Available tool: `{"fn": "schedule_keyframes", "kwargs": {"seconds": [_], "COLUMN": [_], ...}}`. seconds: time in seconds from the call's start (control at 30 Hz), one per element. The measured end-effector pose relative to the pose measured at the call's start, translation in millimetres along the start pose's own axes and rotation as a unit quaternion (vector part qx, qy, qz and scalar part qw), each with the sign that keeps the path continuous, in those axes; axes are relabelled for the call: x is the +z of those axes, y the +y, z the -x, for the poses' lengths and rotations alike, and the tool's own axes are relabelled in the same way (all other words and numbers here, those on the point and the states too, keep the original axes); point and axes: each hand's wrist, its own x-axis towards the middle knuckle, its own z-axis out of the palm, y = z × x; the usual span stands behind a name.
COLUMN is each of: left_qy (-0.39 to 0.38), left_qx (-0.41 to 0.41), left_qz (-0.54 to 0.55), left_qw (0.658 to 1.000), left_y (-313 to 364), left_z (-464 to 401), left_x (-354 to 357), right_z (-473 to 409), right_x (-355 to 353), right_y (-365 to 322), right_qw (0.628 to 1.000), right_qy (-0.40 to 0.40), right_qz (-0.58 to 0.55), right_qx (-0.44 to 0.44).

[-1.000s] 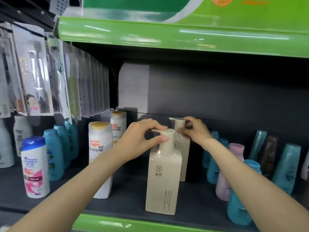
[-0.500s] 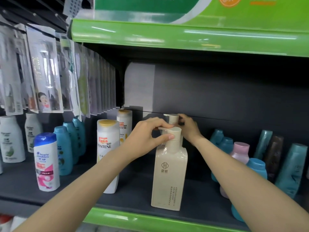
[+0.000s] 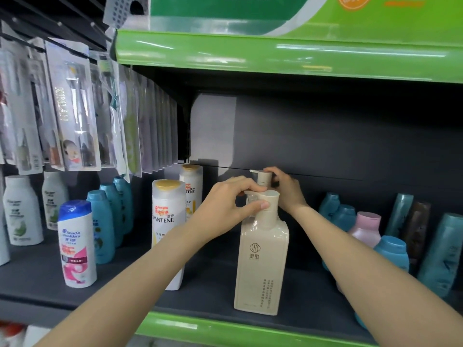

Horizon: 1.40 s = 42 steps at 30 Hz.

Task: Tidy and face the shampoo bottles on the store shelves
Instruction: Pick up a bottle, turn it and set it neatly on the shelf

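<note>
Two cream pump bottles upright on the dark shelf [image 3: 205, 294], one behind the other: front pump bottle [image 3: 261, 266] near the green shelf edge, label facing out; rear pump bottle [image 3: 263, 177] mostly hidden, only its pump head showing. Contents not visible through the opaque walls. Two white Pantene bottles [image 3: 168, 221] just left, also in file, front one partly covered by the left forearm. Head & Shoulders bottle [image 3: 77, 242] further left, near a row of teal bottles [image 3: 101, 226]. More teal bottles and a pink-capped bottle [image 3: 366, 229] on the right.

Both forearms reaching up and forward from the lower corners, converging at the pump heads. Left hand [image 3: 226, 206] curled over the front bottle's pump, thumb pressed against its collar, fingers on top of the spout: gripping it. Right hand [image 3: 286, 189] behind, wrapped round the rear pump head, apparently pinching it, though fingertips largely hidden.
</note>
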Motion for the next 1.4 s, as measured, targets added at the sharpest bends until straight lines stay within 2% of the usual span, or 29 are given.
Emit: {"fn": "schedule_keyframes", "kwargs": {"seconds": [0.27, 0.43, 0.57, 0.73, 0.87, 1.03, 1.13, 1.2, 1.3, 1.4], "left_qy": [0.010, 0.007, 0.021, 0.099, 0.150, 0.205, 0.200, 0.181, 0.109, 0.031], "left_qx": [0.018, 0.003, -0.042, -0.110, -0.179, -0.234, -0.282, -0.313, -0.324, -0.293], "left_qz": [-0.003, -0.004, 0.003, 0.009, 0.004, -0.096, -0.114, -0.087, -0.032, 0.002], "left_qw": [1.000, 1.000, 0.999, 0.989, 0.972, 0.946, 0.931, 0.928, 0.939, 0.956], "left_y": [-3.5, 3.7, 13.5, 25.3, 29.6, 10.7, -11.1, -22.3, -37.9, -61.8], "left_z": [1.6, 3.8, 8.1, 28.0, 58.4, 89.4, 100.8, 106.8, 112.4, 112.5], "left_x": [3.2, 1.7, 2.3, -14.0, -35.6, -61.7, -76.6, -86.6, -96.0, -100.0], "right_z": [11.0, 28.3, 51.6, 78.2, 102.0, 122.5, 129.3, 131.5, 128.9, 121.8], "right_x": [-7.5, -25.3, -44.8, -67.5, -70.2, -36.0, 1.1, 24.2, 54.5, 81.0], "right_y": [-8.8, -18.9, -33.2, -69.1, -109.0, -149.8, -162.1, -166.9, -168.9, -167.0], "right_qw": [0.997, 0.996, 0.994, 0.992, 0.989, 0.986, 0.986, 0.986, 0.989, 0.988], "right_qy": [-0.030, 0.026, 0.065, 0.082, 0.058, -0.018, -0.068, -0.097, -0.108, -0.094], "right_qz": [-0.040, -0.066, -0.083, -0.089, -0.116, -0.154, -0.148, -0.131, -0.096, -0.100], "right_qx": [0.066, 0.060, 0.024, -0.027, -0.069, -0.060, -0.036, -0.016, 0.026, 0.071]}}
